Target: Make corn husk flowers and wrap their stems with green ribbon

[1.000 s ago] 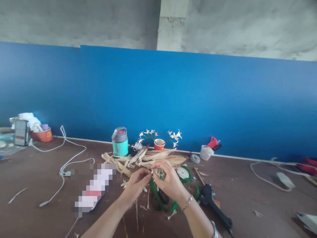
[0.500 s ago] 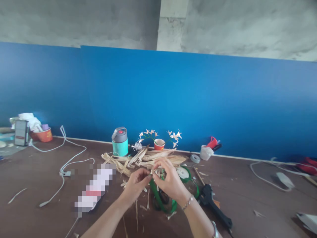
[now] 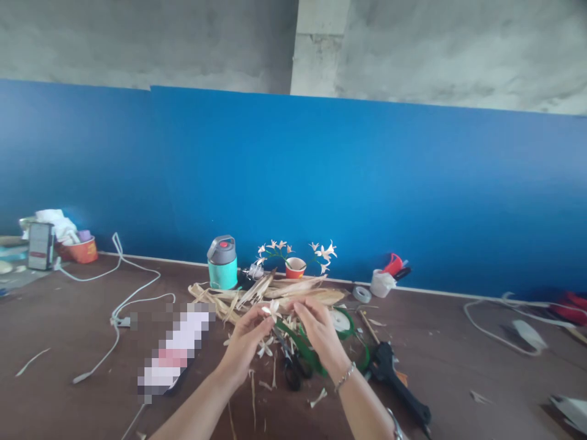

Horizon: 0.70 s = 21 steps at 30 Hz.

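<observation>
A small white flower point(image 3: 272, 310) with pointed petals is pinched upright between the thumb and fingers of my left hand point(image 3: 247, 336). From just below it a strip of green tape point(image 3: 296, 343) slants down to the right and passes under my right hand point(image 3: 317, 327). The fingers of that hand are bent together a short way right of the flower; whatever is between them is hidden. Beneath the hands lie dark-handled scissors point(image 3: 292, 374) and another loose white flower point(image 3: 265, 348). A roll of green tape point(image 3: 339, 320) with a white core rests right of my right hand.
Dried husks point(image 3: 302, 286) spread behind my hands. Beyond them stand a teal flask point(image 3: 222, 272) and a red-and-white cup point(image 3: 295, 267) with flower sprays. A black glue gun point(image 3: 397, 382) lies at right, a pixelated pale object point(image 3: 178, 348) at left, with white cables point(image 3: 132, 299) beyond.
My hands have drawn apart, and the white flower now shows clearly in my left hand. The green tape has shifted, uncovering the scissors. My right hand has moved slightly right.
</observation>
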Each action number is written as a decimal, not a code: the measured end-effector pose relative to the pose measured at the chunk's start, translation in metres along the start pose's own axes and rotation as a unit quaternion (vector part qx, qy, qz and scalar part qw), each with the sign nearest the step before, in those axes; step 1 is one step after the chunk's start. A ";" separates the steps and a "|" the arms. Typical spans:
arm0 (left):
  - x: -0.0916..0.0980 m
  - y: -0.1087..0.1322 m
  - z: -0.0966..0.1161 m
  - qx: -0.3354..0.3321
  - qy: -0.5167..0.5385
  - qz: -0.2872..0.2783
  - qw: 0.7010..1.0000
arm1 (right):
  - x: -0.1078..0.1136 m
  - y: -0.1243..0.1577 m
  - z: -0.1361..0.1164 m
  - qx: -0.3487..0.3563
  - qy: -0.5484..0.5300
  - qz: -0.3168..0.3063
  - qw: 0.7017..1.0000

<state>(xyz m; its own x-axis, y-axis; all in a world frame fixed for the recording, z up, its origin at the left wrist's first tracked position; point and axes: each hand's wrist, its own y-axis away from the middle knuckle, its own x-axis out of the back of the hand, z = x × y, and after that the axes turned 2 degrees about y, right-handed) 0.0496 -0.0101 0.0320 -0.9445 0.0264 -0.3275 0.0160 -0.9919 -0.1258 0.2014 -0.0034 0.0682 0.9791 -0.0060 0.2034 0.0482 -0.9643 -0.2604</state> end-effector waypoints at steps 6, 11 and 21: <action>0.004 0.000 -0.006 0.093 0.139 -0.060 0.984 | -0.009 0.004 0.005 -0.145 -0.148 -0.140 0.968; 0.005 0.001 -0.006 0.133 0.195 -0.094 0.967 | -0.014 0.009 0.005 -0.166 -0.213 -0.164 0.949; 0.001 0.001 -0.002 0.131 0.158 -0.082 0.975 | -0.018 0.005 0.008 -0.157 -0.197 -0.111 0.961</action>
<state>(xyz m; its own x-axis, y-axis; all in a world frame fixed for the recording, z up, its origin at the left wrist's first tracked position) 0.0496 -0.0110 0.0302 -0.7785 0.1829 -0.6004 -0.2503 -0.9677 0.0297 0.1860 -0.0065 0.0561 0.9534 0.2510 -0.1677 0.2638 -0.9628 0.0588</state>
